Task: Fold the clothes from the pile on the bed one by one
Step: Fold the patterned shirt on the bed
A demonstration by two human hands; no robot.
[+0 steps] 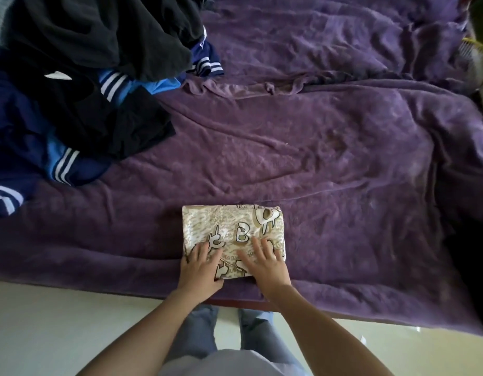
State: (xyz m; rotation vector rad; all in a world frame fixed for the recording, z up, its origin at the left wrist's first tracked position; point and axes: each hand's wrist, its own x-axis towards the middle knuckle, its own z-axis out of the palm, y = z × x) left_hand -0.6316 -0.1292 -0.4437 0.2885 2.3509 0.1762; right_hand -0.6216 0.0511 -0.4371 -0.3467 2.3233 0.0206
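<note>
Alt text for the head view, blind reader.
Left hand and right hand rest flat on a folded beige printed cloth near the front edge of the purple blanket; a pile of dark and blue clothes lies far left.

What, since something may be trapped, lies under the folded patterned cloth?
The purple blanket shows around the folded patterned cloth; left hand and right hand press on top. Beneath is hidden.

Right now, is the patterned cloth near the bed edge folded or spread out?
Folded. The patterned cloth lies as a compact rectangle with a rounded, doubled right edge on the purple blanket, left hand and right hand flat on it.
</note>
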